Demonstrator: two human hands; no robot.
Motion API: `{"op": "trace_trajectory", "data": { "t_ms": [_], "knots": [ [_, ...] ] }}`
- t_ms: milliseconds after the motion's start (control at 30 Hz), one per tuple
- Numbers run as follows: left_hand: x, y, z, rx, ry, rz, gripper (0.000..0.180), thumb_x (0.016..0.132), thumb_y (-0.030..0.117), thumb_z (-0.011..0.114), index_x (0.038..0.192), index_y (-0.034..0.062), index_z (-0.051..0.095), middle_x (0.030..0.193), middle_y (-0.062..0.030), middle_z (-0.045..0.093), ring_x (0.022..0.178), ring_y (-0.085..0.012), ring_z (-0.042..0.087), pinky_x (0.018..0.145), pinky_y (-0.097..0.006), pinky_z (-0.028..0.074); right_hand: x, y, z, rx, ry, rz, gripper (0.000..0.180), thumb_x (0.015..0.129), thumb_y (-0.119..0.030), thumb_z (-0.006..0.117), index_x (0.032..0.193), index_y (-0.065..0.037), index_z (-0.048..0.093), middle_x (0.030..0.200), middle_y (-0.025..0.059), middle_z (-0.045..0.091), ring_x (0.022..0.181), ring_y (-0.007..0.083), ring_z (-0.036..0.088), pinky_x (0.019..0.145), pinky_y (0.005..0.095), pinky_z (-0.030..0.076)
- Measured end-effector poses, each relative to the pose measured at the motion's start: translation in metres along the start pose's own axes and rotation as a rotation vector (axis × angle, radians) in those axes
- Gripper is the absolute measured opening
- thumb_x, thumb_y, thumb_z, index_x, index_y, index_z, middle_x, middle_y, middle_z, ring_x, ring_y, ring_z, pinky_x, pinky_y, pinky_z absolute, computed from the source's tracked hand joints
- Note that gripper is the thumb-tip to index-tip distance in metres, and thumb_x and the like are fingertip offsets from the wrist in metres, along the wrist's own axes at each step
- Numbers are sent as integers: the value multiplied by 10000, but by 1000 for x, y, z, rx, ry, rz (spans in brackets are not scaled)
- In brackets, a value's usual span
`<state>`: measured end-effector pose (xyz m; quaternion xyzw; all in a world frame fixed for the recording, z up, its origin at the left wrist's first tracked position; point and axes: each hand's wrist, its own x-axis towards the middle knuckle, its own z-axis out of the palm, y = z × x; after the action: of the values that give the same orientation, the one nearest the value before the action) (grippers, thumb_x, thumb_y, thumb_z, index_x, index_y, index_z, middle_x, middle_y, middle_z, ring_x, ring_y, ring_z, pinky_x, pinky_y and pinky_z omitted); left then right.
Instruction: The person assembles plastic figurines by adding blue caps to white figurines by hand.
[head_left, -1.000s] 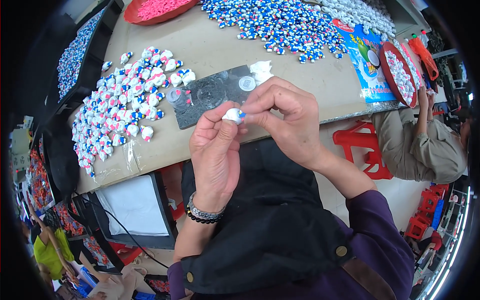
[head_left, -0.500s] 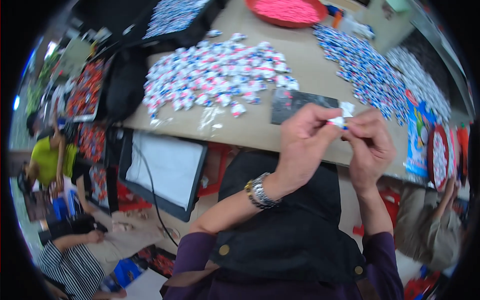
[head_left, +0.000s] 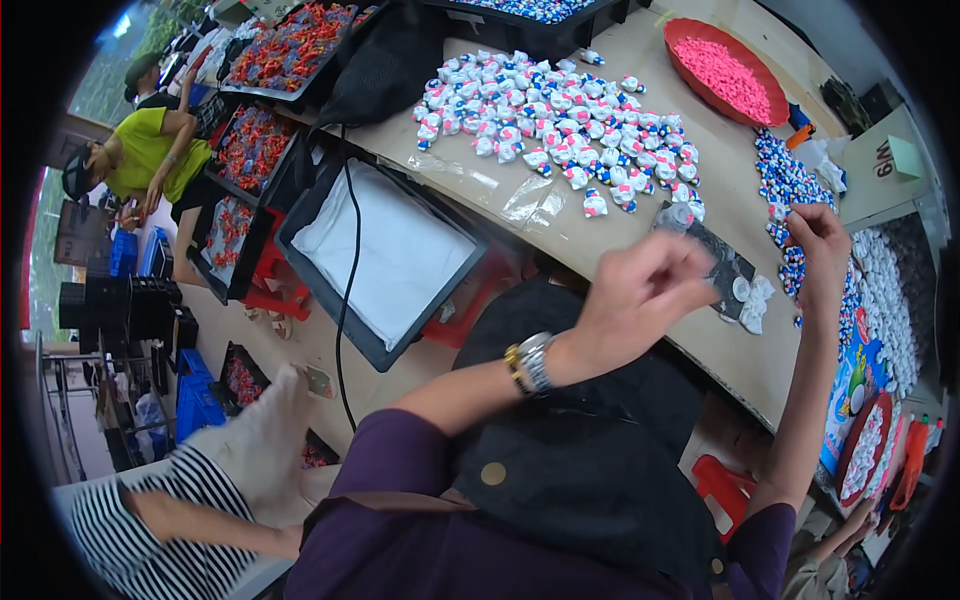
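Parting since half a second ago, when both pinched one small white piece together, the hands now work apart: the left hand (head_left: 640,295) hangs blurred, fingers curled, just short of the black tray (head_left: 715,262). Beyond the tray, the right hand (head_left: 820,240) pinches into the blue-and-white toy row (head_left: 790,225) on the counter (head_left: 600,250); whether the left one kept the piece I cannot tell.

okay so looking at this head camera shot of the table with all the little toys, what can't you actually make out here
- Left hand, head view: motion blur smears the fingers, so whether they pinch anything is unclear.
- Right hand, head view: fingertips reach into the strip of small blue-and-white figurines; whether it grips one is too small to tell.
- Flat dark plastic sheet: partly covered by the left hand.
- Round red tray of white pieces: bent and cut by the fisheye rim.
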<state>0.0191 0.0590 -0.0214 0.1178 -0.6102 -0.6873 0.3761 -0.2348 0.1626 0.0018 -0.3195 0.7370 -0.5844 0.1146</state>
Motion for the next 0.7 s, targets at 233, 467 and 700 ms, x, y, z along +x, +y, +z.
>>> {"op": "trace_trajectory", "data": {
  "t_ms": [233,467,700],
  "knots": [
    [-108,-45,-137,970,166,46,260,764,130,750,601,55,563,554,-78,573,458,-209,562,435,-311,418,38,40,-2,-248,-220,152,23,790,19,620,808,4,623,696,20,599,562,70,518,497,220,426],
    [-151,-64,-315,1498,717,-299,191,793,197,706,750,55,587,730,-145,611,723,-321,612,604,-395,458,46,53,14,-414,-240,119,17,800,-9,604,788,-4,615,653,10,583,505,65,504,450,222,409],
    [-167,-77,-427,1625,1361,-742,572,696,221,723,1178,9,500,1204,-177,507,1103,-345,519,905,-504,397,51,75,-4,-456,-242,40,95,856,-37,576,764,-12,573,596,7,532,469,60,477,413,227,364]
  ]
}}
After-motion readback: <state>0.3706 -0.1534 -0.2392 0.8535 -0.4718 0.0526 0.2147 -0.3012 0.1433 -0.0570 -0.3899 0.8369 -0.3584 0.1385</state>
